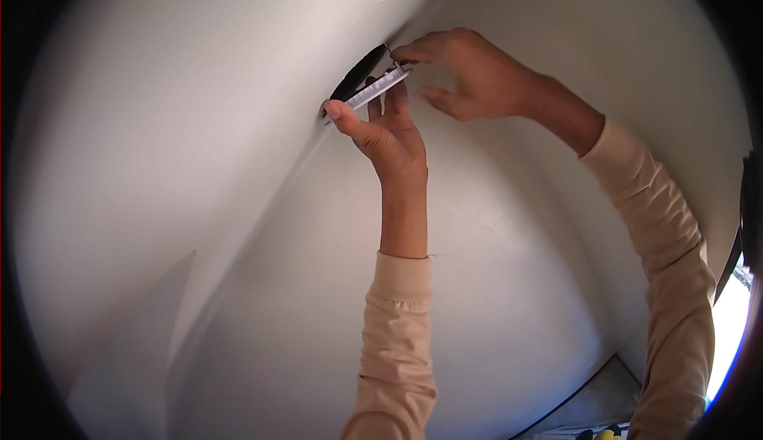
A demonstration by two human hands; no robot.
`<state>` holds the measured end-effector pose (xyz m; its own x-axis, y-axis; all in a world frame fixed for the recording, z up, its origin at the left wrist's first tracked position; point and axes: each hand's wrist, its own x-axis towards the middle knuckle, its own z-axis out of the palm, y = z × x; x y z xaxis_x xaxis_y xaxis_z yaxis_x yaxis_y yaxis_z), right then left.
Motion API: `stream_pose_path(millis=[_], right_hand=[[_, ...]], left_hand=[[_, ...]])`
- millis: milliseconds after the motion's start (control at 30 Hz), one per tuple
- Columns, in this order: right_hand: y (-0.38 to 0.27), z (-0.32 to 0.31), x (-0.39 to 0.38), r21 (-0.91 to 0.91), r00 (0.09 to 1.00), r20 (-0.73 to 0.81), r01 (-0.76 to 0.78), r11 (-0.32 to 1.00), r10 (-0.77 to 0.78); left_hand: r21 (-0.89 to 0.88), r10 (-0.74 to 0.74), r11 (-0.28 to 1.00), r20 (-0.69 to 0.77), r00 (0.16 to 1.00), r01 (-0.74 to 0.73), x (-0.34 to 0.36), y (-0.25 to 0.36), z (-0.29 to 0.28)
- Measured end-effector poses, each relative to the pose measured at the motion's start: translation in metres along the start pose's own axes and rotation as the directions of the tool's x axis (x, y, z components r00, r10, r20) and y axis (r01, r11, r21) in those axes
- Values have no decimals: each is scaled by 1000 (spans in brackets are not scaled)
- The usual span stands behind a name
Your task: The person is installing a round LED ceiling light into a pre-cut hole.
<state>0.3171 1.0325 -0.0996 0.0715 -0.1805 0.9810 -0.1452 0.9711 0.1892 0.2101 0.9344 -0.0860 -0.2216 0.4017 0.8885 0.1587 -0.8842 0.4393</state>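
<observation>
My left hand [383,134] grips a thin white plastic fixture [367,93] from below, thumb at its lower-left end and fingers behind it. The fixture hangs tilted just beneath a dark elongated opening [356,69] in the smooth off-white overhead surface [199,82]. My right hand [482,78], slightly blurred, reaches in from the right; its forefinger is at the fixture's upper end by the opening, possibly touching small metal parts there, while its thumb stands apart lower down.
Curved off-white walls surround both arms, with a creased seam running down to the lower left. At the right is a bright opening [729,329] with a dark edge. At the bottom right lies a grey surface [592,396] with small yellow and black items [604,434].
</observation>
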Motion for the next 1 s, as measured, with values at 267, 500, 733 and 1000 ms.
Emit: stream_pose_path(millis=[267, 500, 733, 1000], right_hand=[[18, 12, 7, -134, 997, -80, -22, 991, 11], [23, 5, 5, -46, 966, -250, -79, 996, 65], [16, -1, 11, -155, 967, -248, 20, 988, -58], [-2, 8, 13, -246, 940, -322, 35, 969, -116]], left_hand=[[91, -129, 988, 62, 990, 123, 6, -5, -15], [480, 53, 877, -116, 992, 9, 4, -7, -16], [746, 582, 563, -52, 811, -356, -5, -9, -29], [692, 626, 589, -64, 777, -417, -8, 9, -42]])
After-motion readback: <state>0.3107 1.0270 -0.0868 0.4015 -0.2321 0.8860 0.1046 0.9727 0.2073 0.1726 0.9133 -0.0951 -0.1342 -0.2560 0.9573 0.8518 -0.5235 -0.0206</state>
